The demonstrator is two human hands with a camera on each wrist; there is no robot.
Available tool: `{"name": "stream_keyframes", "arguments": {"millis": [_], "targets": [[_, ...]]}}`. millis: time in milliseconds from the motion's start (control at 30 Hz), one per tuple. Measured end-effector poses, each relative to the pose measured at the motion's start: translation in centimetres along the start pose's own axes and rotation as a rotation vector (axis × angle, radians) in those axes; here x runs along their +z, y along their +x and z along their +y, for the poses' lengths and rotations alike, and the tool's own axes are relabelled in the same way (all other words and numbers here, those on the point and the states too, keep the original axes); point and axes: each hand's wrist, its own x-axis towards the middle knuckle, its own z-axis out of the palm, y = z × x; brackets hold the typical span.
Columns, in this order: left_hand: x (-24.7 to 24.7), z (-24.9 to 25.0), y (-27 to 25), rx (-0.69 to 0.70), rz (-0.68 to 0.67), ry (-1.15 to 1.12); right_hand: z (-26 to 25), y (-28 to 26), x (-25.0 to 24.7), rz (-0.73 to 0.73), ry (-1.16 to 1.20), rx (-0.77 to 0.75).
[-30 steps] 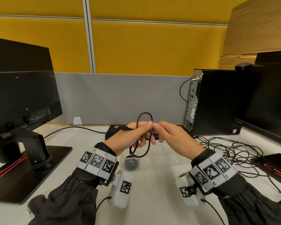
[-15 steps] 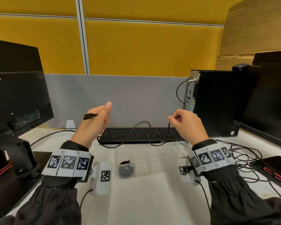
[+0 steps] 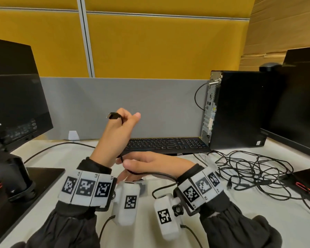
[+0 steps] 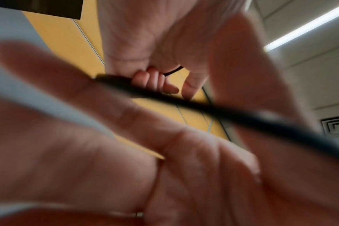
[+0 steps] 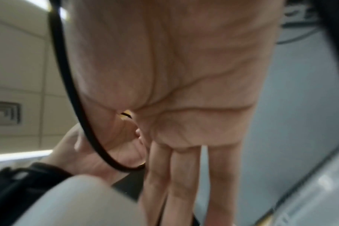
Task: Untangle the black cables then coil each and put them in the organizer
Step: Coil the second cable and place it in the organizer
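Note:
My left hand (image 3: 118,135) is raised above the desk and grips one black cable (image 3: 150,174) just behind its plug (image 3: 113,116); its curled fingers (image 4: 151,79) show in the left wrist view. From there the cable drops to my right hand (image 3: 150,162), which lies low under the left wrist. The right thumb pinches the cable (image 5: 68,85) while the other fingers (image 5: 184,175) stay straight. A tangle of black cables (image 3: 254,169) lies on the desk to the right. Only a corner of the clear organizer (image 3: 208,161) shows behind my right wrist.
A black keyboard (image 3: 165,143) sits behind the hands, with a PC tower (image 3: 234,108) to its right. Monitors stand at the left (image 3: 14,97) and right (image 3: 301,97) edges; the left one's base (image 3: 34,178) takes up the near-left desk.
The hands were spread apart with the cable stretched between them. Now my right hand has swung left under my left wrist, and the left hand has moved toward the centre, still holding the plug end.

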Motion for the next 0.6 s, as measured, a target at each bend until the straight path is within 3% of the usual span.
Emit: {"name": "stream_keyframes", "arguments": {"millis": [100,200,267,333,400,467,600], "targets": [[0.0,0.1,0.3,-0.028,0.009,-0.064,0.3,-0.2,0.3,-0.121,0.127,-0.028],[-0.4,0.0,0.4,-0.033,0.005,-0.094,0.9,0.0,0.3,-0.06,0.15,-0.023],[-1.7,-0.1,0.4,0.037,0.02,0.041,1.1,-0.3,-0.7,0.079,0.164,-0.02],[-3.0,0.1,0.5,0.064,-0.022,0.064,0.9,-1.3,-2.5,0.316,0.237,-0.064],[-3.9,0.5,0.2,0.038,-0.158,-0.142,0.8,-2.6,-4.7,0.53,0.339,-0.145],[-4.2,0.8,-0.3,0.036,-0.299,-0.406,0.8,-3.8,-6.2,0.655,0.36,-0.211],[-3.8,1.0,-0.8,-0.01,-0.599,-0.683,0.2,-5.1,-7.2,0.982,-0.019,-0.29]]}}
